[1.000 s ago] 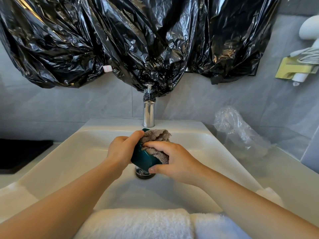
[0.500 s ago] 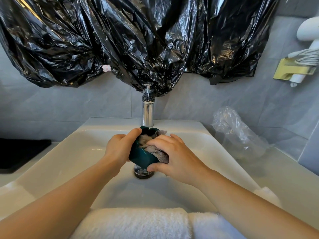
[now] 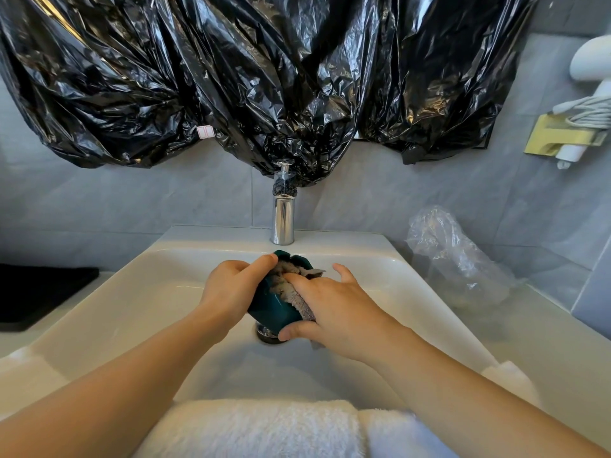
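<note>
Over the white sink (image 3: 132, 292) I hold a dark teal cup (image 3: 269, 307) tilted toward me, above the drain (image 3: 266, 335). My left hand (image 3: 231, 289) grips the cup's left side, thumb on the rim. A grey cloth (image 3: 291, 285) is stuffed into the cup's mouth and spills over its edge. My right hand (image 3: 327, 309) presses the cloth into the cup with its fingers inside and its thumb under the cup's base. The cup's inside is hidden by the cloth.
A chrome tap (image 3: 282, 219) stands behind the basin. Black plastic bags (image 3: 231, 77) cover the wall above. A clear plastic bag (image 3: 456, 259) lies on the counter at right. White towels (image 3: 264, 431) drape the front rim. A black mat (image 3: 39, 292) lies at left.
My right hand has pushed the cloth deeper into the cup, its fingers sliding forward and spreading. The cup has tipped a little and its rim now shows behind the cloth.
</note>
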The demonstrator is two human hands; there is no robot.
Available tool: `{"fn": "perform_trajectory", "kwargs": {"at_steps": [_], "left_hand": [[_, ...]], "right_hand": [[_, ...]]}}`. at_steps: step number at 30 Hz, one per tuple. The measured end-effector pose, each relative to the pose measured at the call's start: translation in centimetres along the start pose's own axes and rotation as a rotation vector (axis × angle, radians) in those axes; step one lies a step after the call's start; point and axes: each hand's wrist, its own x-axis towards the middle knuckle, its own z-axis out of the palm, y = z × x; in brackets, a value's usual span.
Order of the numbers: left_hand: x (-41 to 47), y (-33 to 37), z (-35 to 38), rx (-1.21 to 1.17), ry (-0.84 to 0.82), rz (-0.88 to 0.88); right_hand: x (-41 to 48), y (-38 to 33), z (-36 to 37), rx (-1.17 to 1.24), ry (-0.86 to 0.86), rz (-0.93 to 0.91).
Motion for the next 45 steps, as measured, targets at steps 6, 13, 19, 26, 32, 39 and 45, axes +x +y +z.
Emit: {"fn": "perform_trajectory", "kwargs": {"at_steps": [6,13,19,26,32,39,45], "left_hand": [[-0.1,-0.1,0.1,-0.006,-0.006,-0.01],[0.2,-0.1,0.2,-0.043,0.013,-0.038],[0.3,-0.4,0.1,-0.017,0.053,-0.055],[1.1,-0.6,-0.6,-0.106,0.151,-0.123],[1.0,0.0,-0.6,-0.225,0.138,-0.181],[0.4,0.4,-0.3,-0.236,0.089,-0.187],[0.3,0.2,-0.2,-0.43,-0.084,-0.251]], "right_hand": [[-0.1,-0.3,-0.2,0.037,0.029,0.002],[0.3,0.6,0.3,0.724,0.093,0.147],[0.2,1.6,-0.6,1.006,0.194,0.215],[-0.5,3.9,-1.3,0.658,0.542,0.482],[-0.8,5.9,-0.6,0.531,0.273,0.581],[-0.9,5.0,-0.3,0.54,0.149,0.473],[-0.4,2.6,-0.7,1.107,-0.093,0.434]]}}
